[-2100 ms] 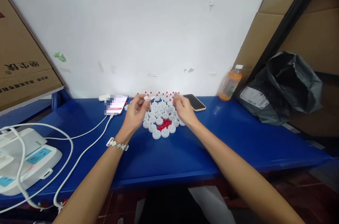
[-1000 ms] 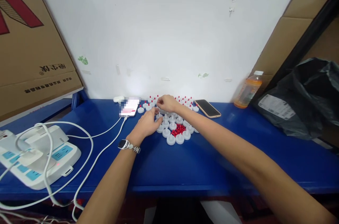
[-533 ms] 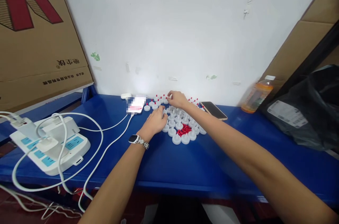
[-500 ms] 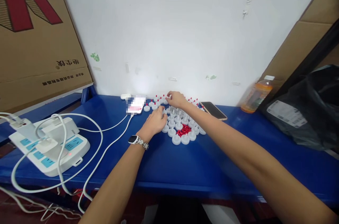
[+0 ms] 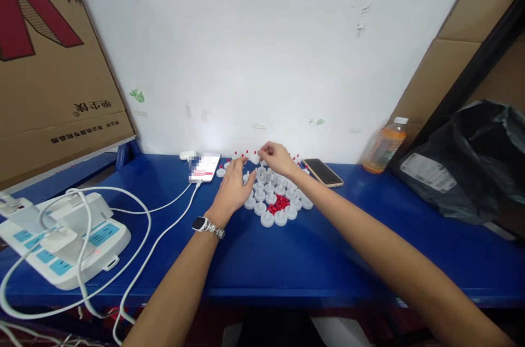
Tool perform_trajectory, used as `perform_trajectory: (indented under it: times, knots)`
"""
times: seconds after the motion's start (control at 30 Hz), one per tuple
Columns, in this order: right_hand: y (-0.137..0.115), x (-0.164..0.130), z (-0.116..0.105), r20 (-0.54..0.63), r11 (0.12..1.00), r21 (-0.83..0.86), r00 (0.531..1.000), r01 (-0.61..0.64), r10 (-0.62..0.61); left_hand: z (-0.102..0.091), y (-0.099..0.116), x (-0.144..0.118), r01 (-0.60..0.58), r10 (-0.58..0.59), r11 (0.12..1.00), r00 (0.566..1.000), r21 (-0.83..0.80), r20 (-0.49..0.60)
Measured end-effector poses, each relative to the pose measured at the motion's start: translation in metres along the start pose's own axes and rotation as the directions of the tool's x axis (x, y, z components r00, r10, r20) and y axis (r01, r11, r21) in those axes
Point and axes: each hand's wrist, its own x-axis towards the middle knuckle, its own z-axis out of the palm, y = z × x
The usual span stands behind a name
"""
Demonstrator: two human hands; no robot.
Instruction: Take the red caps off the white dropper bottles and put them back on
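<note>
White plastic nozzle caps (image 5: 260, 208) stand in a dense cluster on the blue table (image 5: 262, 259), ringing a small heap of red tips (image 5: 279, 204). Along the wall, more caps carry red tips on their nozzles. My right hand (image 5: 279, 160) reaches over the cluster, thumb and fingers pinched at the side of a red-tipped nozzle cap (image 5: 254, 159) in the back row. To its left, my left hand (image 5: 235, 187) hovers over the cluster's left edge, fingers apart and holding nothing that I can see. It partly covers several caps.
A phone on a cable (image 5: 206, 167) lies left of the caps, another phone (image 5: 323, 172) to their right. A power strip (image 5: 74, 248) with looping white cables takes up the left. At right stand an orange drink bottle (image 5: 384, 145) and a dark plastic bag (image 5: 455, 166).
The view has swung slightly to the right. My left hand's fingers have spread and moved toward the back row. My right hand stays pinched beside a red-tipped cap there.
</note>
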Motion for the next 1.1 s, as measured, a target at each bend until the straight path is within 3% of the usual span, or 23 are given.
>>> perform_trajectory:
  times: [0.1,0.2,0.4,0.63,0.8,0.97,1.1]
  knots:
    - [-0.001,-0.041,-0.009,-0.034,0.948,0.319,0.999,0.006,0.005,0.002,0.011,-0.002,-0.044,0.046,0.996,0.998,-0.072,0.033]
    - [-0.001,-0.073,-0.010,-0.046,0.908,0.419,0.999,-0.002,0.023,0.005,0.023,-0.003,-0.091,0.105,0.982,0.991,-0.166,0.078]
    - [-0.005,-0.093,-0.015,-0.098,0.972,0.228,0.995,0.056,-0.034,0.006,0.035,-0.004,-0.161,0.189,0.951,0.979,-0.265,0.082]
    - [-0.007,-0.093,-0.019,-0.110,0.974,0.227,0.994,0.022,0.003,0.005,0.038,-0.006,-0.196,0.239,0.932,0.965,-0.305,0.110]
    - [-0.012,-0.096,-0.021,-0.189,0.979,0.198,0.982,0.041,-0.003,0.010,0.041,-0.006,-0.072,0.133,0.910,0.983,-0.407,0.123]
    - [-0.019,-0.098,-0.021,-0.240,0.983,0.155,0.969,0.098,-0.059,0.013,0.048,-0.003,0.029,0.075,0.825,0.984,-0.565,0.159]
    - [-0.013,-0.099,-0.031,-0.313,0.983,0.152,0.948,0.103,-0.051,0.003,0.038,0.003,0.125,-0.035,0.745,0.988,-0.656,0.149]
